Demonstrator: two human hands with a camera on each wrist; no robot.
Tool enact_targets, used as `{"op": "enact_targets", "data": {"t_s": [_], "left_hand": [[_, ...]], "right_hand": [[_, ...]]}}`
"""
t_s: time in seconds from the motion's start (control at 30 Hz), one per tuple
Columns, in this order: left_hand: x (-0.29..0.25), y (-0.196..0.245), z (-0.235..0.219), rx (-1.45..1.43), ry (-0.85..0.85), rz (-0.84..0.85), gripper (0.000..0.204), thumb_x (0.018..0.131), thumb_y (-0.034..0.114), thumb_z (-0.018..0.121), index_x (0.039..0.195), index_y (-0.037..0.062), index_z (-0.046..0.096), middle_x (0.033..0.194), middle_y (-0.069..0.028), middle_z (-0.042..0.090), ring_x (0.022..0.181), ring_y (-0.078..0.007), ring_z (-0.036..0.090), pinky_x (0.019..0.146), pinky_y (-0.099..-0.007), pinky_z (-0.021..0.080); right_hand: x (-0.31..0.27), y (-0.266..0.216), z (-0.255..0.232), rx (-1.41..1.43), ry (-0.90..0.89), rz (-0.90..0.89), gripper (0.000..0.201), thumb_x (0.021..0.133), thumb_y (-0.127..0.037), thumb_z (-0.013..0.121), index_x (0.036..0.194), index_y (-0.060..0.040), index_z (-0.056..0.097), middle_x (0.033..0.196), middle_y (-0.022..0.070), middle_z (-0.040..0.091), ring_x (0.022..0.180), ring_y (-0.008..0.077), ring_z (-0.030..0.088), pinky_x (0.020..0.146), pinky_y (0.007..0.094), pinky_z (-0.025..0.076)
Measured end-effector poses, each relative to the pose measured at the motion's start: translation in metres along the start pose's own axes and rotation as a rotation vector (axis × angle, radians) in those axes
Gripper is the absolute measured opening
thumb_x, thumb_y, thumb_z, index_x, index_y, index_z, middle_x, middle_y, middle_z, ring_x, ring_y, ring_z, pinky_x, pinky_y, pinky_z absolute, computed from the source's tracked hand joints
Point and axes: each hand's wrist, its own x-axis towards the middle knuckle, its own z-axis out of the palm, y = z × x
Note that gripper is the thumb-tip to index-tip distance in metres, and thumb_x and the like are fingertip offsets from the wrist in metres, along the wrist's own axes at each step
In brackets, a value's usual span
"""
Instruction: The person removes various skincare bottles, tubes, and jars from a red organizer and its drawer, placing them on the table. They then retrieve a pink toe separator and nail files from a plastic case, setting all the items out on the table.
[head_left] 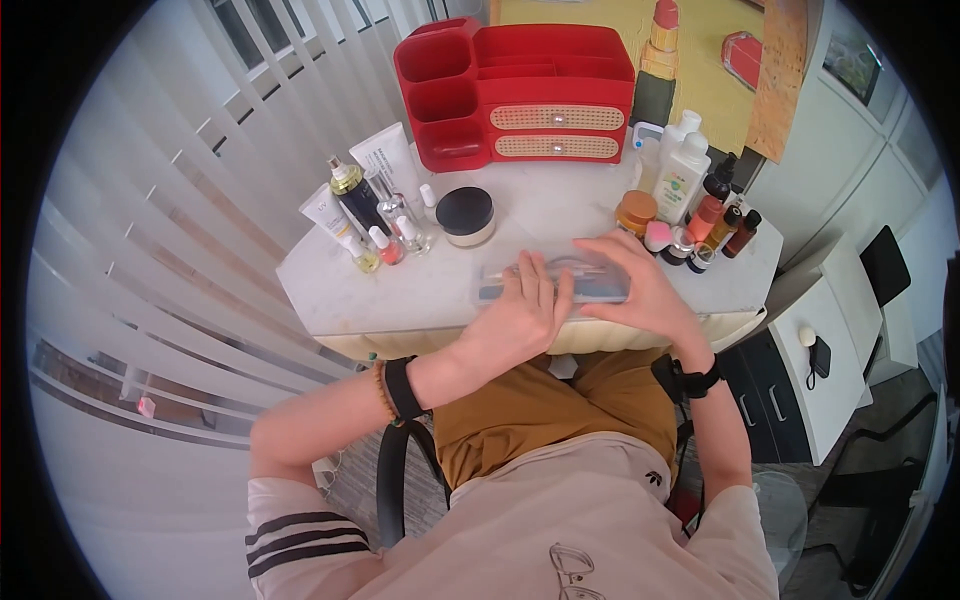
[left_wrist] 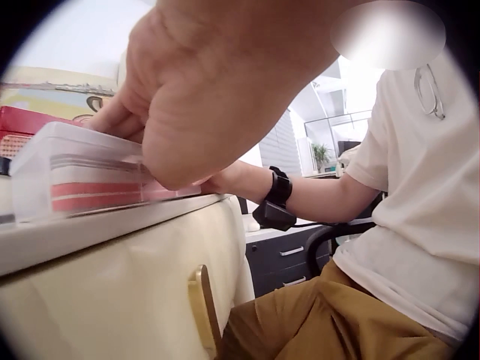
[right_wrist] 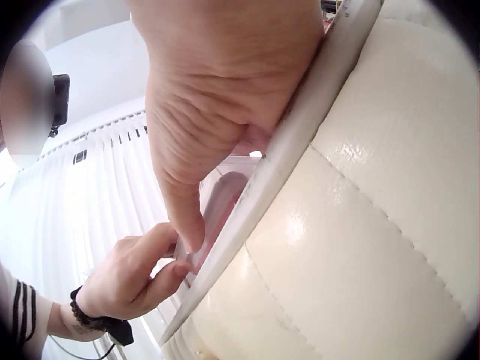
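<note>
A clear plastic box (head_left: 490,285) lies near the front edge of the dressing table, with thin sticks and a dark blue item showing through its lid. In the left wrist view, red and white bands show through the side of the box (left_wrist: 94,187). My left hand (head_left: 522,308) rests across the lid with its fingers extended. Around the right end, my right hand (head_left: 645,290) grips the box, its thumb at the front and fingers at the back. From the right wrist view, the right thumb (right_wrist: 184,214) presses by the near side.
Behind stands a red organizer (head_left: 560,75) with drawers. A black-lidded jar (head_left: 466,215), bottles and tubes (head_left: 385,155) are at the left; an orange-lidded jar (head_left: 637,210), a white bottle (head_left: 683,178) and several small bottles crowd the right. A white cabinet (head_left: 800,360) stands further right.
</note>
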Motion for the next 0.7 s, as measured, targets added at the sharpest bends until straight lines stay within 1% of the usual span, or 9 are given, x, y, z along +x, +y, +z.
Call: {"op": "enact_targets", "data": {"t_s": [0.23,0.3,0.33,0.4,0.43,0.47,0.53,0.6,0.7], "left_hand": [[0.000,-0.013,-0.003,-0.040,0.044,0.051,0.051,0.088,0.017,0.059,0.132,-0.0100,0.057,0.118,-0.0378,0.065,0.109,-0.0455,0.068,0.086,-0.0443,0.059],[0.001,-0.025,-0.008,-0.288,0.125,-0.018,0.045,0.088,0.015,0.063,0.127,-0.0069,0.059,0.113,-0.0302,0.068,0.105,-0.0407,0.070,0.084,-0.0420,0.058],[0.002,-0.032,-0.011,-0.291,0.128,-0.010,0.045,0.088,0.015,0.063,0.127,-0.0069,0.059,0.113,-0.0302,0.068,0.105,-0.0407,0.070,0.084,-0.0420,0.058],[0.009,-0.053,-0.021,-0.629,0.011,-0.076,0.037,0.089,0.012,0.067,0.122,-0.0004,0.060,0.106,-0.0201,0.068,0.097,-0.0352,0.069,0.079,-0.0423,0.057],[0.012,-0.061,-0.024,-0.629,0.014,-0.069,0.037,0.089,0.012,0.067,0.122,-0.0004,0.060,0.106,-0.0201,0.068,0.097,-0.0352,0.069,0.079,-0.0423,0.057],[0.015,-0.068,-0.026,-0.717,0.015,-0.149,0.033,0.089,0.010,0.067,0.120,0.0026,0.060,0.104,-0.0167,0.067,0.095,-0.0334,0.069,0.077,-0.0427,0.055],[0.022,-0.075,-0.023,-0.802,0.018,-0.228,0.030,0.089,0.008,0.068,0.118,0.0055,0.061,0.103,-0.0133,0.066,0.092,-0.0317,0.068,0.075,-0.0430,0.054],[0.028,-0.077,-0.015,-0.890,0.216,-0.363,0.029,0.088,0.003,0.067,0.116,0.0066,0.061,0.102,-0.0143,0.063,0.091,-0.0345,0.066,0.075,-0.0439,0.052],[0.031,-0.088,-0.004,-0.689,0.294,-0.234,0.023,0.088,0.000,0.066,0.111,0.0040,0.061,0.104,-0.0158,0.061,0.094,-0.0366,0.065,0.077,-0.0453,0.052]], "right_hand": [[-0.005,-0.001,-0.001,0.032,0.006,0.029,0.076,0.069,-0.019,0.090,0.137,-0.0047,0.060,0.123,0.0130,0.058,0.116,0.0305,0.056,0.103,0.0386,0.045],[-0.006,-0.002,-0.002,0.036,0.020,0.040,0.078,0.068,-0.019,0.090,0.138,-0.0050,0.059,0.123,0.0130,0.058,0.117,0.0305,0.056,0.103,0.0388,0.045],[-0.006,-0.002,-0.002,0.038,0.044,0.047,0.083,0.067,-0.020,0.091,0.141,-0.0061,0.056,0.125,0.0121,0.058,0.119,0.0291,0.055,0.103,0.0389,0.045],[-0.008,-0.003,-0.002,0.035,0.076,0.056,0.088,0.066,-0.021,0.092,0.144,-0.0072,0.053,0.126,0.0111,0.058,0.121,0.0278,0.055,0.103,0.0390,0.045],[-0.010,-0.004,-0.003,0.109,0.075,0.143,0.095,0.066,-0.021,0.094,0.148,-0.0084,0.048,0.129,0.0109,0.057,0.123,0.0271,0.054,0.103,0.0386,0.044],[-0.012,-0.005,-0.003,0.184,0.071,0.229,0.103,0.065,-0.022,0.095,0.152,-0.0095,0.042,0.132,0.0106,0.057,0.126,0.0264,0.053,0.103,0.0383,0.044],[-0.014,-0.004,-0.001,0.220,0.096,0.236,0.107,0.065,-0.022,0.096,0.154,-0.0098,0.038,0.134,0.0112,0.055,0.126,0.0264,0.053,0.102,0.0378,0.044],[-0.017,-0.002,0.002,0.258,0.116,0.241,0.112,0.065,-0.022,0.097,0.156,-0.0101,0.034,0.137,0.0117,0.053,0.127,0.0265,0.053,0.100,0.0373,0.044],[-0.024,0.007,0.010,0.373,0.231,0.216,0.112,0.065,-0.021,0.097,0.155,-0.0094,0.032,0.137,0.0135,0.051,0.126,0.0281,0.053,0.097,0.0367,0.045]]}}
